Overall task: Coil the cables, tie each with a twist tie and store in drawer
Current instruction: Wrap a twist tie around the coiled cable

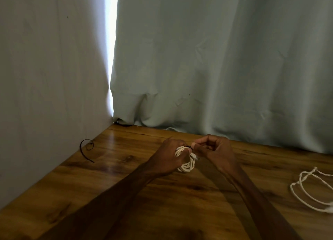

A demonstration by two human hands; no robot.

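Observation:
My left hand [166,158] grips a small coil of white cable [186,165] just above the wooden table [111,176]. A thin black twist tie [189,147] shows at the top of the coil. My right hand [214,147] pinches that tie with thumb and fingertips, close against the left hand. A second white cable [310,189] lies loose on the table at the far right, partly cut off by the frame edge. A spare black twist tie [86,149] lies curled at the table's left edge by the wall. No drawer is in view.
A pale wall [45,86] borders the table on the left. A grey-green curtain [216,59] hangs along the back edge, with a bright slit of daylight at the corner.

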